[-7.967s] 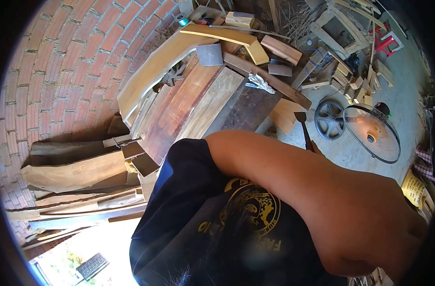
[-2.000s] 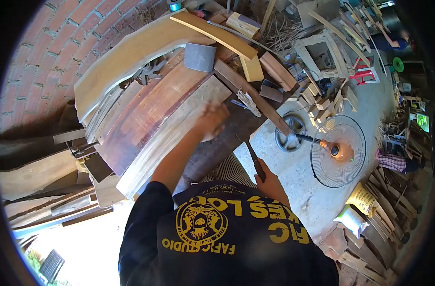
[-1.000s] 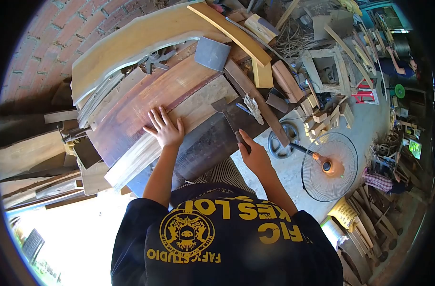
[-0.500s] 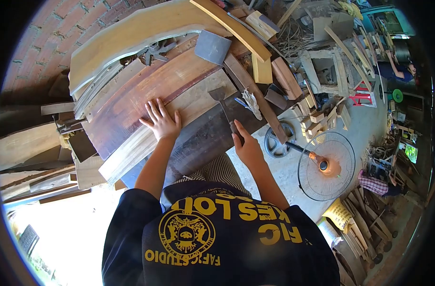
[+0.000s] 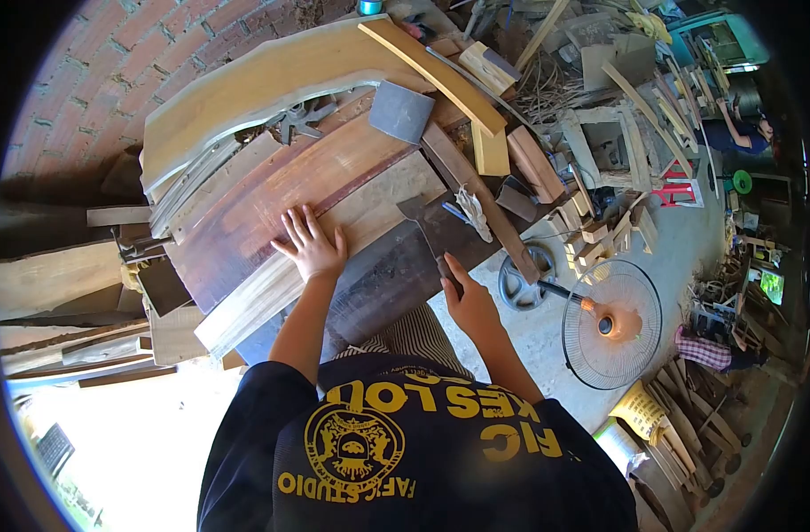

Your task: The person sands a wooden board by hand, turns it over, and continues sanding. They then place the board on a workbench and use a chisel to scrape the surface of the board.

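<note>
My left hand (image 5: 316, 246) lies flat with spread fingers across the reddish-brown board (image 5: 236, 226) and the pale board (image 5: 378, 206) beside it. In my right hand (image 5: 467, 297) is the handle of a dark, wide-bladed scraper (image 5: 429, 229). Its blade is over the edge between the pale board and the dark surface (image 5: 378, 279); whether it touches cannot be made out. A crumpled whitish cloth (image 5: 472, 213) and a blue pen-like item lie right of the blade. A grey sheet (image 5: 401, 112) rests farther back on the reddish-brown board.
A standing fan (image 5: 611, 324) is at the right, near a round base (image 5: 526, 277). A long curved yellowish slab (image 5: 263, 84) lies at the back by the brick wall (image 5: 94, 97). Wood offcuts (image 5: 600, 232) are piled at the right. Another person (image 5: 742, 136) is at the far right.
Since the earliest frame, both hands have come into clear view over the boards. My left hand went from blurred on the pale board to lying flat farther left. The scraper moved over the boards.
</note>
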A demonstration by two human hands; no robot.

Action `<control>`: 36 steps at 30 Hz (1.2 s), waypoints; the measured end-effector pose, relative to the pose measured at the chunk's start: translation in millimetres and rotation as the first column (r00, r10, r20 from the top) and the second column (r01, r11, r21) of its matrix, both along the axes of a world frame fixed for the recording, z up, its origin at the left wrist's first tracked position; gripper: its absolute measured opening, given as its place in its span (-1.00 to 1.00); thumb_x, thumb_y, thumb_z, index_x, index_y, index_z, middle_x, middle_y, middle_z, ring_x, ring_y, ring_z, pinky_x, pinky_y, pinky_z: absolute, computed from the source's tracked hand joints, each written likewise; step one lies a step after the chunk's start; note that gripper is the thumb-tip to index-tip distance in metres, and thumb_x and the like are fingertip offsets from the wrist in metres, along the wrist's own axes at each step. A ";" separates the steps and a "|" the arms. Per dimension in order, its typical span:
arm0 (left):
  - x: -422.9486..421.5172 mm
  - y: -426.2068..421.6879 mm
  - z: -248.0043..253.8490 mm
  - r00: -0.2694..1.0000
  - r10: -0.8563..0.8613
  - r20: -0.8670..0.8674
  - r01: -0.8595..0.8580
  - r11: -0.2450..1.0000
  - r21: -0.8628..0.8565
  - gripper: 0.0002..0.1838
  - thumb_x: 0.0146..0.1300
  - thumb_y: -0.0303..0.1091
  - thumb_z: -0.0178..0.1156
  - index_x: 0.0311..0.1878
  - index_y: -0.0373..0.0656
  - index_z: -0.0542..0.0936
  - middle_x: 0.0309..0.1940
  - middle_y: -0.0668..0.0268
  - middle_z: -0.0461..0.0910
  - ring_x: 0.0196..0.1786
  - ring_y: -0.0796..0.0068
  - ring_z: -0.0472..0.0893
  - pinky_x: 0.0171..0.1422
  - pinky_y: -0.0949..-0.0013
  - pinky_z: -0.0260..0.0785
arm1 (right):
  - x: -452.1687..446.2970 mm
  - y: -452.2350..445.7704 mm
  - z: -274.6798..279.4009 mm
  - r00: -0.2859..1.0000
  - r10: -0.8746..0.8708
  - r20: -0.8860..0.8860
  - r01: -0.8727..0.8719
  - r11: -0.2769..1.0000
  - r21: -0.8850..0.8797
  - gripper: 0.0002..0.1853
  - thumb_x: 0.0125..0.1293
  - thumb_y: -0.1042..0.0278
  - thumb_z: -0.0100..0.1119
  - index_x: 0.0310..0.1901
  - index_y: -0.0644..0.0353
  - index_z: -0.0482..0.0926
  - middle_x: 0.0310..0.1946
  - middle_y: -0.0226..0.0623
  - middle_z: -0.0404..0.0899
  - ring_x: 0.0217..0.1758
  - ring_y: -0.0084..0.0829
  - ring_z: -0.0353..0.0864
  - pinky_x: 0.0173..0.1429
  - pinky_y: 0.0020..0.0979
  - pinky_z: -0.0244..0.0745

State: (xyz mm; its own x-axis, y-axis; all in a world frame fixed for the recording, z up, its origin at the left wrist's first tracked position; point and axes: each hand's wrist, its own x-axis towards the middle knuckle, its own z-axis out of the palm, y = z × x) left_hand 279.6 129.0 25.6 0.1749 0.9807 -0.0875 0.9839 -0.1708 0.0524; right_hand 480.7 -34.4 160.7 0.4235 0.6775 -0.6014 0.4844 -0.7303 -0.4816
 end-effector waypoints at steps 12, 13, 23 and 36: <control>-0.3 0.3 -0.3 0.999 0.003 0.045 -0.004 1.000 0.015 -0.18 0.27 0.15 -0.19 0.46 -0.19 -0.01 0.48 0.01 -0.14 0.55 0.09 -0.30 0.38 -0.42 -0.57 | 2.6 -5.6 3.0 1.000 0.001 0.006 -0.001 1.000 0.007 -0.51 0.35 0.22 0.03 0.31 -0.07 0.29 0.06 0.01 0.51 0.03 0.10 0.51 0.03 -0.15 0.48; -0.1 -0.3 0.0 0.999 0.005 0.039 -0.005 1.000 0.007 -0.18 0.27 0.14 -0.18 0.46 -0.19 -0.01 0.48 0.01 -0.13 0.55 0.10 -0.29 0.39 -0.42 -0.57 | 2.5 -4.4 -1.8 1.000 -0.001 0.005 0.001 1.000 0.008 -0.51 0.35 0.22 0.03 0.31 -0.07 0.29 0.06 0.01 0.51 0.03 0.10 0.51 0.03 -0.15 0.48; 0.1 -1.3 2.0 0.999 0.000 0.034 0.000 1.000 0.016 -0.20 0.27 0.14 -0.18 0.46 -0.17 0.00 0.48 0.03 -0.11 0.55 0.10 -0.29 0.39 -0.40 -0.56 | 5.0 2.6 -8.4 0.999 0.024 0.041 -0.032 0.978 0.205 -0.51 0.35 0.24 0.02 0.31 -0.09 0.29 0.06 0.05 0.50 0.04 0.09 0.51 0.05 -0.16 0.47; -0.1 -1.5 -2.0 1.000 -0.003 0.031 0.002 0.999 0.033 -0.20 0.27 0.13 -0.17 0.45 -0.19 0.01 0.48 0.02 -0.11 0.54 0.09 -0.27 0.39 -0.41 -0.55 | 5.4 14.9 -15.4 0.997 0.009 0.071 -0.023 0.979 0.202 -0.50 0.35 0.20 0.01 0.33 -0.05 0.27 0.03 0.04 0.52 0.01 0.12 0.51 0.04 -0.14 0.47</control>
